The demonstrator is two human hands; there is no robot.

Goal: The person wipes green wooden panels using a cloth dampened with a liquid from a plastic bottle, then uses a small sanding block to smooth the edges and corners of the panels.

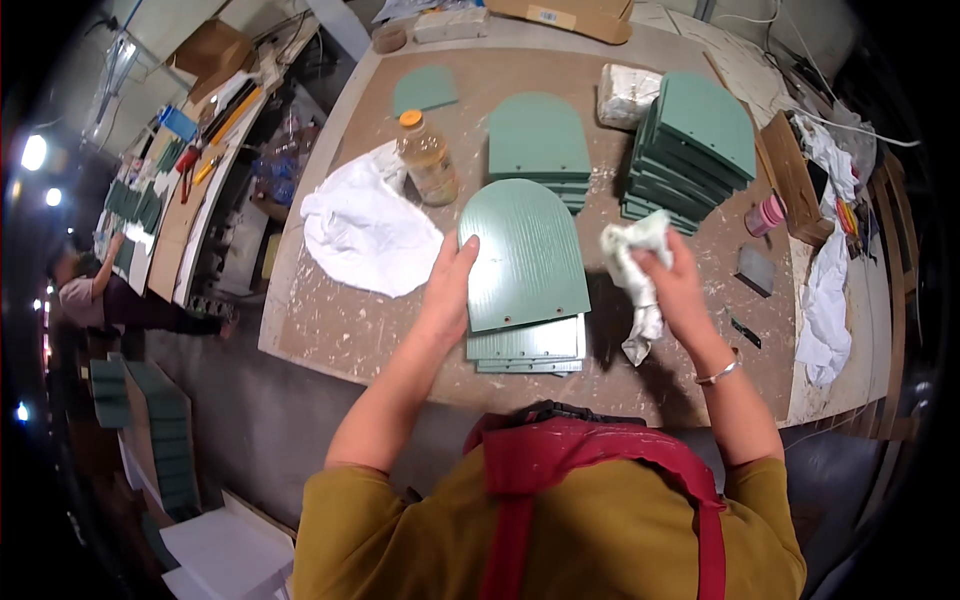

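The held panel (523,258) partly hides the left hand (449,285) and a stack (530,346).

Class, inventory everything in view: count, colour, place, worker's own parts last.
Arched panel: one, green, centre front
Panels beneath: a few, green, below it
Middle stack: several panels, green, behind it
Tall stack: many panels, green, back right
Lone panel: one, green, back left
Bottle: one, clear, orange-capped, left of middle stack
Spread cloth: one, white, left
Wrapped bundle: one, white, beside tall stack
Container: one, pink, right
Block: one, grey, right
Rag: one, white, right of arched panel
Table: one, brown, centre
Co-worker: one, pale top, far left
Clutter: uncountable, mixed colours, around edges
Apron: one, red, bottom
Left grip: one, bare, holding arched panel
Right grip: one, bare, around rag
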